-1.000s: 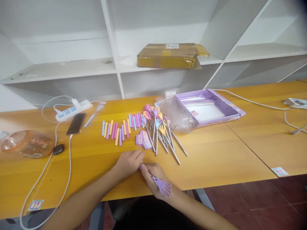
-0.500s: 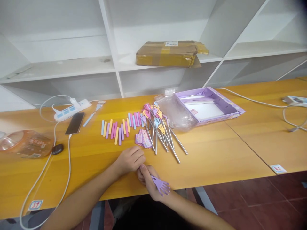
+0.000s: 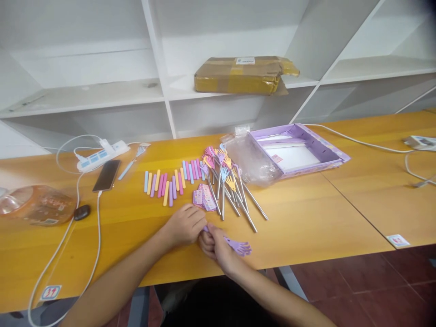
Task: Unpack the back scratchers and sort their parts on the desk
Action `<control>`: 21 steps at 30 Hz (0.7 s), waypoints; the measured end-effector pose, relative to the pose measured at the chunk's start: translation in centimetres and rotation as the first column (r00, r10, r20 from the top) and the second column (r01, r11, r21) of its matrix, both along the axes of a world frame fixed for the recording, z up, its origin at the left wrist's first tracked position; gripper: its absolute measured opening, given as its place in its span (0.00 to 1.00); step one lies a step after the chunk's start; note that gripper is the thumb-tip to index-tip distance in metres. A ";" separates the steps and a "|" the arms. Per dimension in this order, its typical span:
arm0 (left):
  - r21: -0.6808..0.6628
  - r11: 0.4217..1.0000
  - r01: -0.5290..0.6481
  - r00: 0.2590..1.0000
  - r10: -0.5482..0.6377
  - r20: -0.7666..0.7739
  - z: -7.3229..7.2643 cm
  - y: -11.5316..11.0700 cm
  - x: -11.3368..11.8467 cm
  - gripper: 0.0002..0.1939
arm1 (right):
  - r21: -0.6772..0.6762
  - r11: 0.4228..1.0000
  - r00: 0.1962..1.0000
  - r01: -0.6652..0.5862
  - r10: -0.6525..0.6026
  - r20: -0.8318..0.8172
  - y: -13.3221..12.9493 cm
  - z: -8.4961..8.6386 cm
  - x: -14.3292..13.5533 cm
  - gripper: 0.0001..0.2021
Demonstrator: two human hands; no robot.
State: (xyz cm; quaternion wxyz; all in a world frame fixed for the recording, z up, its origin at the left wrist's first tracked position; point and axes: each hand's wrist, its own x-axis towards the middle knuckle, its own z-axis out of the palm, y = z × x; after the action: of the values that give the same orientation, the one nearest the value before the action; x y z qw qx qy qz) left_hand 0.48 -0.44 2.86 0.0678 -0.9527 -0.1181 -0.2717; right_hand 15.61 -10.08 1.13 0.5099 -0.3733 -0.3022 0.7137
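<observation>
A purple back scratcher (image 3: 240, 247) lies across both hands. My right hand (image 3: 218, 247) is closed round its shaft, with the claw-shaped head sticking out to the right. My left hand (image 3: 185, 225) is closed at the other end, where a short bit of purple shows between the hands; the rest is hidden by fingers. Just beyond lie a stack of pink-purple printed cards (image 3: 203, 197) and a pile of back scratchers (image 3: 230, 183) with bare metal rods and coloured heads. Several pastel handle sleeves (image 3: 165, 186) lie in rows to the left.
A purple open box (image 3: 299, 165) and a clear plastic bag (image 3: 250, 159) lie at the back right. At left are a phone (image 3: 106, 175), a power strip (image 3: 104, 156), cables, an orange package (image 3: 41, 204) and a blue back scratcher (image 3: 131, 163). A taped carton (image 3: 241, 75) sits on the shelf.
My right hand has turned and shifted slightly up and right, so the scratcher's head now points more to the right. Some purple now shows between the hands; my left hand has barely moved.
</observation>
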 end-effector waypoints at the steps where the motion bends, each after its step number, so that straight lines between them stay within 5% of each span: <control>1: 0.008 0.999 -0.042 0.999 0.041 0.004 -0.1 -0.2 0.2 0.15 | 0.016 1.000 0.999 0.006 -0.006 -0.041 0.3 0.2 0.2 0.34; 10: 0.140 0.973 -0.185 0.983 0.180 0.047 -0.9 0.4 -0.3 0.22 | -0.051 0.998 0.987 -0.040 0.032 -0.155 -0.6 2.0 -0.6 0.34; 18: 0.113 0.981 -0.159 0.987 0.157 0.027 -0.5 0.9 -0.4 0.22 | -0.023 0.999 0.987 0.034 -0.037 -0.156 -1.3 2.8 -0.6 0.33; 21: 0.050 0.976 -0.212 0.977 0.212 0.011 -0.8 2.6 -2.4 0.20 | -0.003 0.999 0.993 0.034 -0.034 -0.110 -2.9 2.4 0.5 0.34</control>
State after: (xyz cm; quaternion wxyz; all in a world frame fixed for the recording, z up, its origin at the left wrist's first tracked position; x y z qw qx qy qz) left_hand -1.94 2.18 2.11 0.1205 -0.9319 -0.2123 -0.2684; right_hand 16.11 -12.98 3.52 0.5377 -0.3388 -0.2668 0.7245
